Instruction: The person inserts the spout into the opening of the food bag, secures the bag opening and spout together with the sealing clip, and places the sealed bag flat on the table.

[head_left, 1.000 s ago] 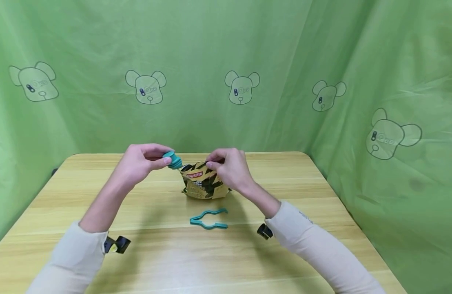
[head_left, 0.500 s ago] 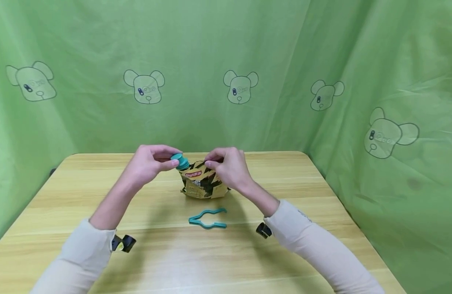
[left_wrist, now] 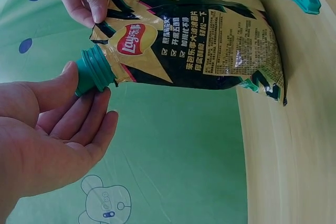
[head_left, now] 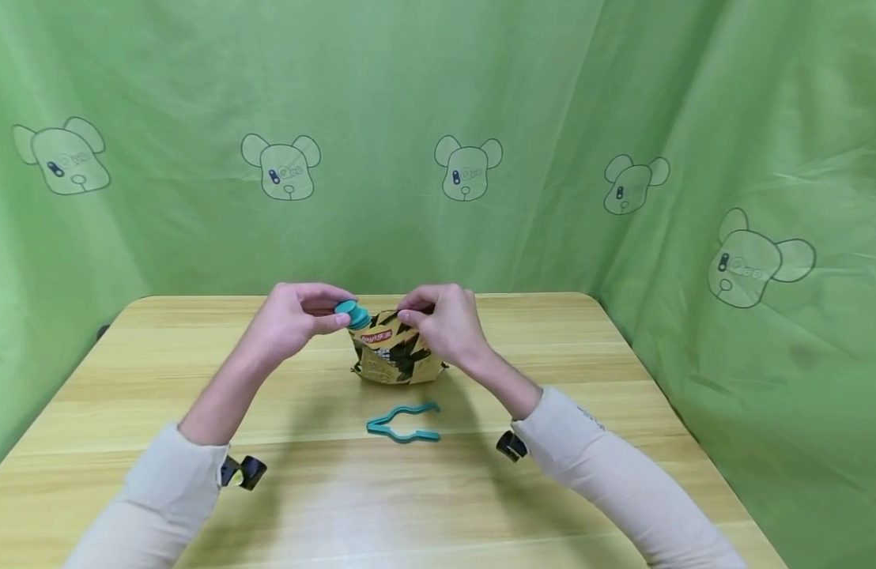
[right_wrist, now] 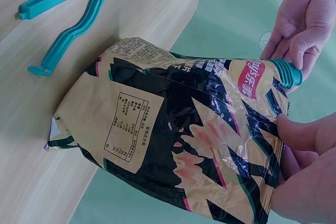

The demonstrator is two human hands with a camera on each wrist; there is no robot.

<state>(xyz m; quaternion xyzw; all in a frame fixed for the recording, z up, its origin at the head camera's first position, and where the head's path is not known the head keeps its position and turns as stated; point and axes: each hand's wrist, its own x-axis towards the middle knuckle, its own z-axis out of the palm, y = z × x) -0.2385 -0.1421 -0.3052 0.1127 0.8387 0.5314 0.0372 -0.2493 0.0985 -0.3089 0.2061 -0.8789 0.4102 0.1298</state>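
A printed green curtain (head_left: 381,71) hangs behind the bag (head_left: 395,362) and wooden table (head_left: 388,506).

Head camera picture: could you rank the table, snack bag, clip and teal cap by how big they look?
Largest to smallest:
1. Table
2. Snack bag
3. Clip
4. Teal cap, though partly hidden
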